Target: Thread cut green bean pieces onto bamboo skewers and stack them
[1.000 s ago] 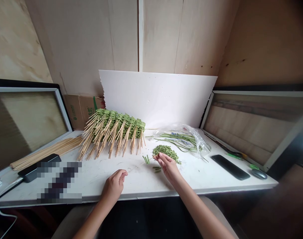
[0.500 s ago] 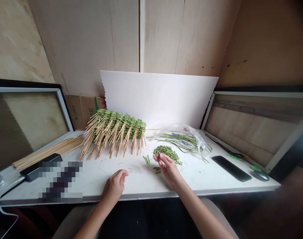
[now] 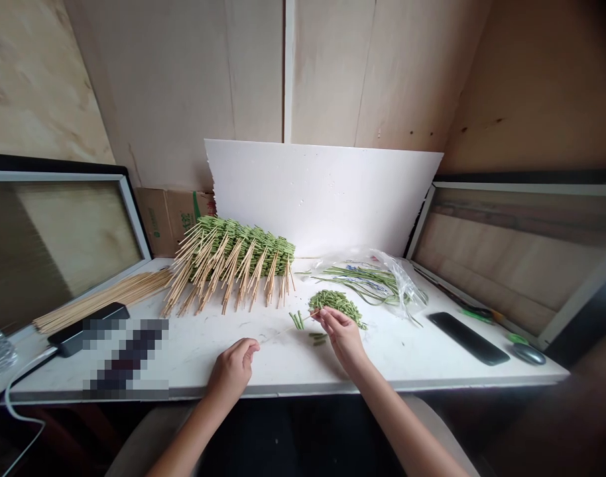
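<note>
My left hand (image 3: 233, 368) is closed round one end of a thin bamboo skewer (image 3: 283, 331), which slants up to the right. At its other end, the fingertips of my right hand (image 3: 341, 333) pinch together; whether they also hold a green piece is hidden. Just behind that hand lies a heap of cut garlic scape pieces (image 3: 335, 301). A few loose pieces (image 3: 296, 320) rest left of the heap, and others (image 3: 317, 338) lie below the right fingers. Farther back on the left, many skewers threaded with green pieces are stacked (image 3: 243, 248), bare ends towards me.
Plain skewers (image 3: 104, 298) lie at the left beside a black power strip (image 3: 91, 329). Long garlic scapes (image 3: 367, 281) sit in a clear plastic bag (image 3: 402, 281). To the right are a black phone (image 3: 468, 338) and a mouse (image 3: 529, 353). A white board (image 3: 323, 195) stands behind.
The whole view has shifted slightly, so things appear a little farther right. Both hands keep nearly the same pose at the skewer.
</note>
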Demonstrator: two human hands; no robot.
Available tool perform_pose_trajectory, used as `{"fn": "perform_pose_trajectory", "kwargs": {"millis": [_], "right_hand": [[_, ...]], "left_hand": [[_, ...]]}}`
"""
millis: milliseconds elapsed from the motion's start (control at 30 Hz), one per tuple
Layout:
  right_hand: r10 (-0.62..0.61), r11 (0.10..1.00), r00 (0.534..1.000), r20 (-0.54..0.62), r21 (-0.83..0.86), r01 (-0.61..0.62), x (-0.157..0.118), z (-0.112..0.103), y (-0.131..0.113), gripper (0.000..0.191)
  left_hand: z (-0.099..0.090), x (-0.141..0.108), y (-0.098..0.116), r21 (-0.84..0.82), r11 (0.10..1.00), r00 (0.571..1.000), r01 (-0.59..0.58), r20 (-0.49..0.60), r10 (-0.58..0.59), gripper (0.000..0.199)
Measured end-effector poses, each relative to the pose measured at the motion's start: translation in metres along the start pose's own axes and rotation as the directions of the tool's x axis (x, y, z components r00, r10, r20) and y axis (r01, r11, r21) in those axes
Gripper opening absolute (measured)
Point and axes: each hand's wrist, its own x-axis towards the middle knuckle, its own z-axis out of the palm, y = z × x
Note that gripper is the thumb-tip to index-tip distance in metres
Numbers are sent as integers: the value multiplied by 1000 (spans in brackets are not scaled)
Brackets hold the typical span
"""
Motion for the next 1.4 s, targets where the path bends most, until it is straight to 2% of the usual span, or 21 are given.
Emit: {"fn": "perform_pose_trajectory", "kwargs": {"millis": [467,600,867,1033,1267,1400], "right_hand": [[71,997,996,52,-32,-69,-4,4,-8,29],[50,997,997,59,-62,-46,-7,6,-6,31],[-6,999,999,-38,-50,4,-19,21,-2,36],[-35,997,999,-27,-71,33,-21,23,1,37],[-14,994,1000,13,-108,15,-31,31,23,34],[-4,983,999,38,-183,11,-25,28,14,36]], "left_hand": [[3,-1,-3,-7,1000,1000,-10,-10,10,22],[2,-1,-2,-14,1000,1000,-27,-12,27,22],[-1,-1,0,-6,1000,1000,-30,-6,30,25],[0,-3,-2,-15,1000,1000,-26,-5,26,26],[-1,-2,3,-34,999,999,-33,4,33,26],[-2,1,4,-47,999,1000,-10,-10,10,26]]}}
